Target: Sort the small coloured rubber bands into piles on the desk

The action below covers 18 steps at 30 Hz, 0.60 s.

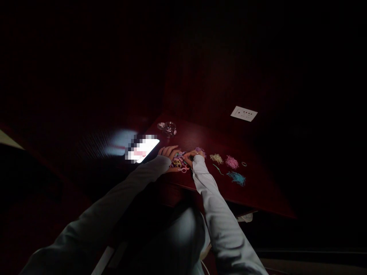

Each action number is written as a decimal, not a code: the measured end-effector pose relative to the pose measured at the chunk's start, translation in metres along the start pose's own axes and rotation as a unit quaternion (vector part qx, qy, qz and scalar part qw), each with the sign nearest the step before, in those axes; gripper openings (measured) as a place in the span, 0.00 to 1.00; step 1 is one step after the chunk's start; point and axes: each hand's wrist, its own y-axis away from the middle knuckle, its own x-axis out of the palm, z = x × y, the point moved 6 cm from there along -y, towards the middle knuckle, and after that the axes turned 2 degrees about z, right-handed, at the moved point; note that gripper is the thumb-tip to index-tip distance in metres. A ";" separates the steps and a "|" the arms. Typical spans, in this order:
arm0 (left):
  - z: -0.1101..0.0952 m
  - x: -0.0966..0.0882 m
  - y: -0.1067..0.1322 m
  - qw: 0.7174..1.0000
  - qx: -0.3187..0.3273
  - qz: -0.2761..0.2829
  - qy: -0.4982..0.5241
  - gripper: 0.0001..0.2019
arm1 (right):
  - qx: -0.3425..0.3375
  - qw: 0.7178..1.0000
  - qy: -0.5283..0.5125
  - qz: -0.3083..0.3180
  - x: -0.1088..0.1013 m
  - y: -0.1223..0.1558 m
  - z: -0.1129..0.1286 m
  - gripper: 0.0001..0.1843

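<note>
A pile of small colourful hair ties, with lilac, yellow and pink rings in it, lies on the dark red table between my hands. My left hand curves around the pile's left side, fingers stretched out and apart, thumb along its near edge. From the right, my right hand reaches into the pile with its fingers drawn together; what they hold, if anything, is too small and dark to make out. Just beyond my right hand is a purple heap. Farther right lie pale yellow, pink and blue heaps of thin bands.
A lit screen stands left of my left hand, partly blurred out. Behind the pile is a clear glass jar. A green strip and a pale ring lie among the heaps. A white socket plate shows beyond. Surroundings are dark.
</note>
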 end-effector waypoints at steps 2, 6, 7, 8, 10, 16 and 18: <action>-0.004 -0.003 -0.003 1.000 0.016 -0.003 0.008 0.37 | 0.004 0.999 -0.027 -0.018 -0.002 -0.001 -0.003 0.18; -0.016 -0.013 -0.003 0.999 0.015 -0.032 0.029 0.35 | 0.020 0.994 -0.104 -0.039 -0.005 -0.004 -0.012 0.16; -0.018 -0.015 -0.003 0.999 0.010 -0.035 0.039 0.35 | 0.021 0.991 -0.126 -0.040 -0.004 -0.006 -0.013 0.16; -0.018 -0.017 -0.004 0.998 0.003 -0.038 0.051 0.34 | 0.023 0.988 -0.148 -0.038 -0.003 -0.007 -0.016 0.17; -0.015 -0.021 -0.009 0.996 -0.012 -0.047 0.079 0.32 | 0.032 0.980 -0.195 -0.029 0.001 -0.010 -0.021 0.20; -0.002 -0.026 -0.046 0.986 -0.011 -0.038 0.163 0.16 | 0.050 0.952 -0.303 -0.017 0.006 -0.011 -0.030 0.25; -0.005 -0.025 -0.053 0.990 0.002 -0.042 0.138 0.14 | 0.054 0.949 -0.312 -0.012 0.005 -0.010 -0.029 0.26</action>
